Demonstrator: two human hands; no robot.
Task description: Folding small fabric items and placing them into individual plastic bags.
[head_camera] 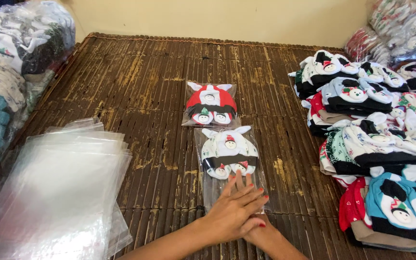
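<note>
A clear plastic bag (213,190) lies on the dark woven mat (136,82) and holds a white baby hat-and-mitten set (228,151) with small snowman faces. My left hand (234,212) lies flat on the lower end of this bag, fingers spread, nails painted red. My right hand (262,231) sits just under and behind the left, mostly covered by it, at the bag's bottom edge. Whether it grips the bag is hidden. Just beyond lies a second clear bag with a red and white set (210,103).
A stack of empty clear bags (58,192) lies at the near left. A large pile of loose folded sets (376,139) in several colours fills the right side. Big plastic bundles of clothing stand at the far left (10,58) and top right (400,29).
</note>
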